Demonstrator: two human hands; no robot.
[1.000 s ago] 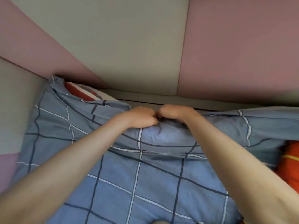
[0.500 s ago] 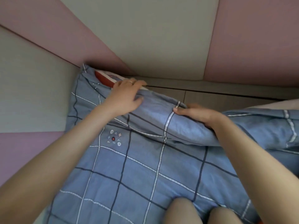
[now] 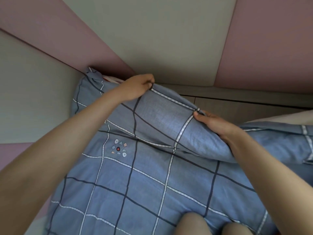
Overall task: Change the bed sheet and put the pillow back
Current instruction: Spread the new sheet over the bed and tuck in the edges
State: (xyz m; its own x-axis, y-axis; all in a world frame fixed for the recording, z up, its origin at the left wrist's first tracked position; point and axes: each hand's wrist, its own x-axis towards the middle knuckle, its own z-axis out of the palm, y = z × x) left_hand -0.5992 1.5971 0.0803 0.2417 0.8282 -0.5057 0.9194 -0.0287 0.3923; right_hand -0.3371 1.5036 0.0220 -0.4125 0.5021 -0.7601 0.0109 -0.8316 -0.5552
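Nearest the camera, two knees (image 3: 194,223) press on the blue checked bed sheet (image 3: 152,192). It is soft woven cloth crossed by dark navy and dashed white lines, and it lies spread flat over the bed, filling the lower and middle view. Its grid runs slantwise, the long lines climbing from lower left toward the far wall.

Farther in, left of centre, a small embroidered motif (image 3: 119,148) sits on the sheet: pale little shapes ringed round a red heart, too small to read as letters.

Beyond it the sheet's far edge is lifted into a puffed fold (image 3: 166,119). The fold's long axis slopes from upper left down to lower right, along the back of the bed. The left hand (image 3: 135,87) has its fingers curled over the fold's upper-left end, pinching the cloth. The right hand (image 3: 215,122) pinches the lower-right end between thumb and fingers, just where a white stripe crosses.

In the far left corner a red-and-white striped patch (image 3: 110,80) peeps from under the sheet, just beside the left wrist. At the right edge a white fabric edge (image 3: 288,117) shows behind more bunched checked cloth.

A grey wooden ledge (image 3: 237,102) runs along the wall close behind the fold. Farthest stand the pink padded wall panels (image 3: 271,39) and grey-green padded wall panels (image 3: 160,31), hemming the bed in at the back and on the left.
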